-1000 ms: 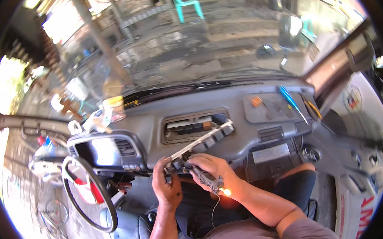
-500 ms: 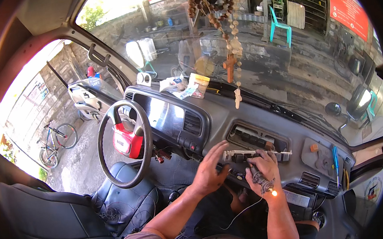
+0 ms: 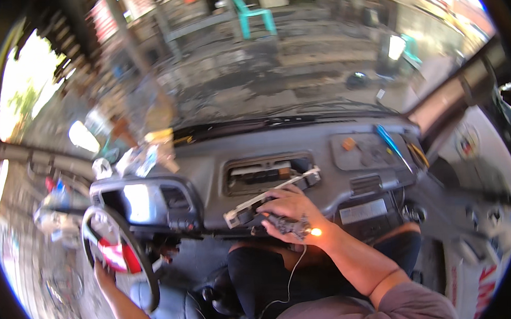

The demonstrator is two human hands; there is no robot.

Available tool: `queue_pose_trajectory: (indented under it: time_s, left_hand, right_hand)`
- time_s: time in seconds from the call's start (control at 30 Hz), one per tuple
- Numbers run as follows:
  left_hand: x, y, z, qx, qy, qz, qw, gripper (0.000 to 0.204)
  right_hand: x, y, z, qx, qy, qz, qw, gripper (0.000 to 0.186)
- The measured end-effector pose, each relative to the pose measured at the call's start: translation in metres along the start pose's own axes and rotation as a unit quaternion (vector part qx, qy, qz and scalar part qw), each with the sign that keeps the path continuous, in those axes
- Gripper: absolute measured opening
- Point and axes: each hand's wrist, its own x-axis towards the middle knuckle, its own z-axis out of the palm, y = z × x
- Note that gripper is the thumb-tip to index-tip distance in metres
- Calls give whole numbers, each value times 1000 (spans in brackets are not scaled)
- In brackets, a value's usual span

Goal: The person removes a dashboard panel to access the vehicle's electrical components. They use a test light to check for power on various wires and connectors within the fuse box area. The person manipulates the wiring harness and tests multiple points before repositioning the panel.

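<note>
The right hand (image 3: 288, 209) is gripping a long pale-edged strip (image 3: 242, 213) with dark blocks beneath its fingers, while also holding a dark cylindrical lamp (image 3: 290, 226) — its bulb (image 3: 315, 232) is glowing beside the wrist, a thin wire (image 3: 300, 262) hanging below. Just beyond this hand, a dashboard opening (image 3: 250, 187) is showing; farther right, a blue screwdriver (image 3: 389, 139) is lying. The left hand (image 3: 104, 275), well apart, is resting at the steering wheel (image 3: 120, 255) — whether it is closing around the rim, I can't say.

A blue screwdriver (image 3: 389, 141) is laid on the dashboard (image 3: 210, 171); an orange block (image 3: 349, 144) is seen left of the screwdriver; a turquoise chair (image 3: 251, 14), well beyond the screwdriver.
</note>
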Motion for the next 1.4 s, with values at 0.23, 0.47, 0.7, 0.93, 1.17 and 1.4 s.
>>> queue_pose_trajectory:
  time_s: [0.23, 0.47, 0.7, 0.93, 1.17, 1.4]
  left_hand:
    - [34, 4, 35, -78, -251, -46, 964, 73]
    - [50, -14, 56, -63, -211, -35, 975, 72]
    - [63, -21, 52, -63, -206, -31, 976, 70]
    - [62, -22, 35, -69, -201, -25, 977, 69]
    - [61, -24, 26, -70, -196, -23, 978, 68]
    - [63, -22, 19, -75, -192, -17, 978, 67]
  right_hand:
    - [1, -5, 3, -3, 14, 6, 1000, 26]
    - [2, -9, 3, -14, 3, 12, 1000, 26]
    - [3, -10, 2, -6, 1, 21, 1000, 27]
    - [4, -10, 2, -13, -9, 22, 1000, 32]
    - [3, -11, 2, -23, -19, 39, 999, 29]
    - [1, -11, 3, -27, -22, 43, 998, 31]
